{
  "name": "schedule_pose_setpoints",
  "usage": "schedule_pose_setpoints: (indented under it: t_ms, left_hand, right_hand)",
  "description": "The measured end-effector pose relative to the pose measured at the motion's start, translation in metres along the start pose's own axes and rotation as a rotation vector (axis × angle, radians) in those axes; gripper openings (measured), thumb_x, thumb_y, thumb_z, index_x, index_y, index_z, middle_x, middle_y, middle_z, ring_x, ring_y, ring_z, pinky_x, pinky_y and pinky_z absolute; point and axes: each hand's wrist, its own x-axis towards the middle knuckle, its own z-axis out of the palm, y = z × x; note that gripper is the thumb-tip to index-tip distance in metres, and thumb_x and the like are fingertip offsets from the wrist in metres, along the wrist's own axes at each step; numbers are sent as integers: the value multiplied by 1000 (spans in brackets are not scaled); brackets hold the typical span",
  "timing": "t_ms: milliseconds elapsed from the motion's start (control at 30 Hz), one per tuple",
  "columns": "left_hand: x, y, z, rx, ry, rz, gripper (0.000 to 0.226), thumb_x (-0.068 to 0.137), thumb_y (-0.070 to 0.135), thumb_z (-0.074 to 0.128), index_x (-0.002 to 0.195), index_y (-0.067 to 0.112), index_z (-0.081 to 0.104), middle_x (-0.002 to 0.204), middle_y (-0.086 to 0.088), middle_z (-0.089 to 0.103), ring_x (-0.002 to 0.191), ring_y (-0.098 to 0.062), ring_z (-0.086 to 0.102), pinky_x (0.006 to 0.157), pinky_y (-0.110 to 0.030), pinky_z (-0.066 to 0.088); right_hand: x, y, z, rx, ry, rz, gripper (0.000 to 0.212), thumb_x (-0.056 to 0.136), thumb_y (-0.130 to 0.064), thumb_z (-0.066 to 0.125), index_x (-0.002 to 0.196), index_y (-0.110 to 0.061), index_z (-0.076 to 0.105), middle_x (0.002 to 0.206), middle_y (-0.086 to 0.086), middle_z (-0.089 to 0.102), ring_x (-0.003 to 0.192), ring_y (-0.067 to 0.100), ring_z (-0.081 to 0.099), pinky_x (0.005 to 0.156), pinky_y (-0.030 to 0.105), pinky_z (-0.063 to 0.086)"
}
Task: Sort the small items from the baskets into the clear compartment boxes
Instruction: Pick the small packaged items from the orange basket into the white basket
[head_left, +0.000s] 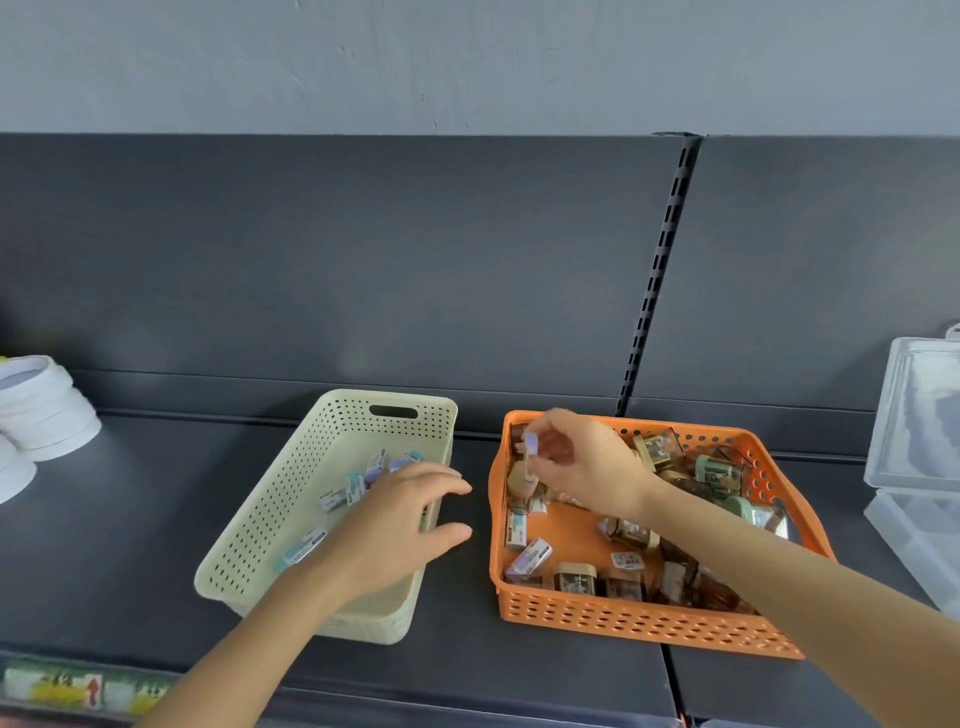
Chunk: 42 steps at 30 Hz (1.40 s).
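A cream perforated basket (260, 519) sits left of centre on the dark shelf and holds several small boxes (358, 480). An orange perforated basket (649, 623) to its right is crowded with several small boxes and brownish cases. My right hand (582, 462) hovers over the orange basket's far left corner and pinches a small pale purple item (530, 452) between thumb and fingers. My left hand (400, 519) rests with spread fingers over the cream basket's right rim, and nothing shows in its grasp. Clear compartment boxes (914, 431) stand at the right edge.
White round lids or rolls (36, 410) are stacked at the far left of the shelf. The dark back panel rises behind the baskets with a slotted upright (654, 280). A price label strip (62, 688) runs along the shelf's front edge at lower left.
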Motion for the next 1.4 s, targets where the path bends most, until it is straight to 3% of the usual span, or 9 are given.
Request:
schedule_pose_setpoints:
  t_ms: [100,200,367,567,733,933,1033,1200,1400]
  left_hand:
    - [-9,-21,-14,15,62,-66,43,86,38,65,127,32,57,128,24,47,117,8,43,101,-13,32]
    - [-16,-38,-25,15,108,-146,41,84,34,70,124,27,61,120,22,51,110,3,49,100,-20,39]
    - [-23,-57,-32,-22,139,-220,41,82,34,71,121,27,61,118,16,55,103,1,52,92,-20,41]
    - [-27,-66,-35,-12,119,-214,45,81,38,72,122,27,61,118,16,57,105,0,53,96,-24,44]
    - [-20,-58,-31,-16,70,-188,44,81,41,71,122,31,61,120,18,56,105,1,53,95,-24,45]
    - [-4,-28,-19,-32,40,-85,42,83,35,69,124,29,60,123,20,51,111,2,49,96,-16,38]
    - [3,-16,-14,-43,24,-43,41,84,36,68,124,31,60,123,23,50,113,4,48,101,-20,39]
    - [9,-3,-7,-22,-5,2,42,85,39,66,125,33,58,127,23,49,116,4,46,102,-20,37]
    - [15,12,4,6,-43,57,41,87,38,64,127,32,56,130,22,48,116,8,42,97,-12,31]
  right_hand:
    - [17,-22,13,148,40,21,26,87,-12,62,109,-24,57,92,-11,64,87,6,64,75,18,52]
    - [33,-42,34,191,-8,-3,19,88,-9,62,103,-20,58,99,-4,67,93,9,65,76,20,55]
    - [52,-60,76,10,-114,-40,21,84,-3,59,104,-12,61,97,0,64,90,16,62,82,27,53]
    - [59,-62,79,-57,-149,-37,36,89,-7,61,124,-10,57,109,1,63,94,8,57,85,16,47]
    - [41,-48,40,-123,-89,-53,28,89,-8,59,116,-14,63,107,-5,65,92,3,60,78,8,48]
    - [3,-20,8,-260,-313,-88,18,91,-8,58,98,-17,72,90,-16,61,79,-7,57,72,4,44]
    - [-5,-3,9,-404,-408,-93,22,92,-5,53,101,-14,72,101,-8,65,89,1,58,75,1,36]
    - [-11,17,23,-583,-584,-140,40,91,-4,51,127,-19,59,132,-3,58,122,15,52,102,31,44]
    - [-12,25,30,-695,-542,-314,45,90,-7,57,132,-23,52,136,-4,51,120,17,51,97,31,46]
